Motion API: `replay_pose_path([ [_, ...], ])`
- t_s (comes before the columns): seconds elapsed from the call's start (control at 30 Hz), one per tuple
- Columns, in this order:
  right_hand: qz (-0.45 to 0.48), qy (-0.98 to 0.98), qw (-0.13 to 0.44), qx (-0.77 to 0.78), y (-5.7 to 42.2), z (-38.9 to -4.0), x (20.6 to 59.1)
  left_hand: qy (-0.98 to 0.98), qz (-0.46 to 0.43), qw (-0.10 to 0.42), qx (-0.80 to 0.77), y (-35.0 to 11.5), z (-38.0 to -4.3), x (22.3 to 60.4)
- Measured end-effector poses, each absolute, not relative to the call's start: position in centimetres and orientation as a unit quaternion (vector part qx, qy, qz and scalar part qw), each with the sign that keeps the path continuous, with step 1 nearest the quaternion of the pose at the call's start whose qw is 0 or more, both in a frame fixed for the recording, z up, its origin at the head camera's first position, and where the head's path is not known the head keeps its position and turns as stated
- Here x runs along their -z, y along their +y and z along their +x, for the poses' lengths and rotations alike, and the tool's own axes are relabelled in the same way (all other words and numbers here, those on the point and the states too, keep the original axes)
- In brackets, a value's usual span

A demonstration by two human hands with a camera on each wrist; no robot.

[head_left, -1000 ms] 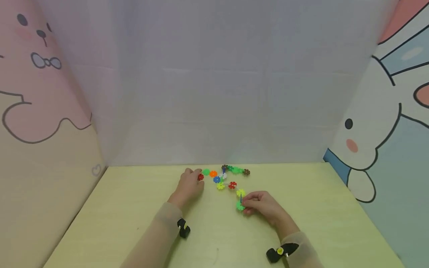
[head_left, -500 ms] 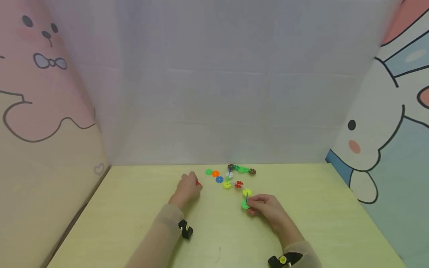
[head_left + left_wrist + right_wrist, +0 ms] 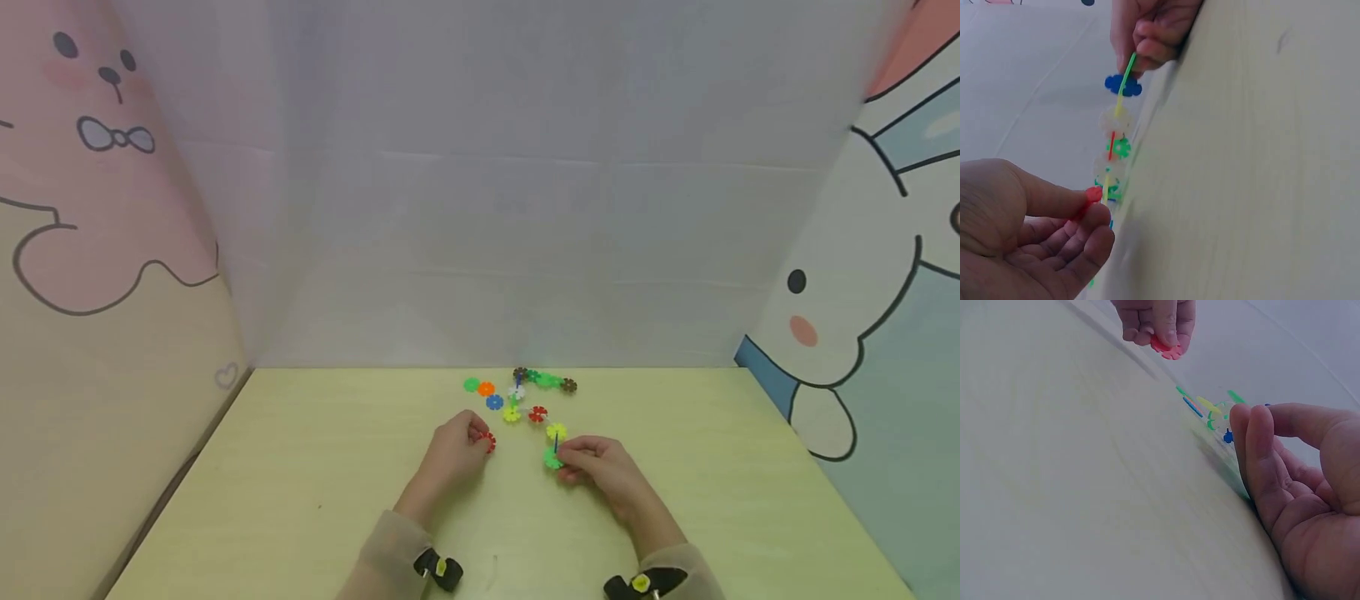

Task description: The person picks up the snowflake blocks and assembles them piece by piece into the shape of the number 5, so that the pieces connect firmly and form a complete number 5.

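Observation:
Toy snowflake discs are slotted together in a winding chain on the table, with a yellow disc [image 3: 557,431] and a red disc [image 3: 537,414] among its links. My right hand [image 3: 603,471] pinches the green disc [image 3: 552,458] at the chain's near end; a blue disc [image 3: 1124,85] is slotted into it. Between thumb and fingertips, my left hand [image 3: 453,454] holds a loose red disc [image 3: 488,442], left of the chain and apart from it. In the right wrist view, the right fingers [image 3: 1260,434] hide the pinched disc.
Three loose discs lie flat left of the chain: green [image 3: 471,384], orange [image 3: 486,388] and blue [image 3: 495,402]. The chain's far part ends in a brown disc [image 3: 569,386] near the table's back edge. A pale cloth [image 3: 495,208] hangs behind the table [image 3: 300,450].
My left hand has picked up the red disc beside the loose ones and brought it nearer and to the right. The right hand keeps its pinch on the chain's end.

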State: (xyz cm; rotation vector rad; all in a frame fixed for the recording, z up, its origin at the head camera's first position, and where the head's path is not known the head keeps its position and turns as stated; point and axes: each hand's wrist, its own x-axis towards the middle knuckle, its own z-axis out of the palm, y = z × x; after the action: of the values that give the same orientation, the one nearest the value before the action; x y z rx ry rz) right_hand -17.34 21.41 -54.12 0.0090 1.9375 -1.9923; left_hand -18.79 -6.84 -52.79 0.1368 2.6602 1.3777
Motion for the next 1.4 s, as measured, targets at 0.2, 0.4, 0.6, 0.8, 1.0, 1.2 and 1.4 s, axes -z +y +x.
replay_pose_path([
  [0.2, -0.006, 0.680, 0.184, 0.709, 21.4, -17.5, 54.2, 0.825, 0.076, 0.079, -0.554, -4.4, -17.0, 53.2],
  [0.4, -0.006, 0.674, 0.194, 0.713, 21.4, -17.3, 54.3, 0.801, 0.099, 0.099, -0.583, -3.1, -15.8, 53.6],
  [0.6, -0.014, 0.675, 0.193, 0.712, 21.4, -17.6, 53.9, 0.807, 0.130, 0.105, -0.566, -2.8, -16.0, 53.7],
  [0.8, -0.013, 0.680, 0.195, 0.707, 21.7, -17.6, 53.8, 0.808, 0.134, 0.102, -0.565, -2.1, -15.8, 53.9],
  [1.0, -0.011, 0.681, 0.188, 0.708, 21.8, -17.7, 53.8, 0.814, 0.129, 0.081, -0.560, -1.4, -15.6, 52.9],
  [1.2, -0.006, 0.678, 0.191, 0.710, 21.6, -17.9, 53.8, 0.822, 0.123, 0.068, -0.552, -1.6, -15.5, 52.5],
  [1.4, -0.014, 0.680, 0.193, 0.707, 21.5, -18.0, 53.8, 0.823, 0.135, 0.051, -0.549, -1.3, -15.7, 52.8],
])
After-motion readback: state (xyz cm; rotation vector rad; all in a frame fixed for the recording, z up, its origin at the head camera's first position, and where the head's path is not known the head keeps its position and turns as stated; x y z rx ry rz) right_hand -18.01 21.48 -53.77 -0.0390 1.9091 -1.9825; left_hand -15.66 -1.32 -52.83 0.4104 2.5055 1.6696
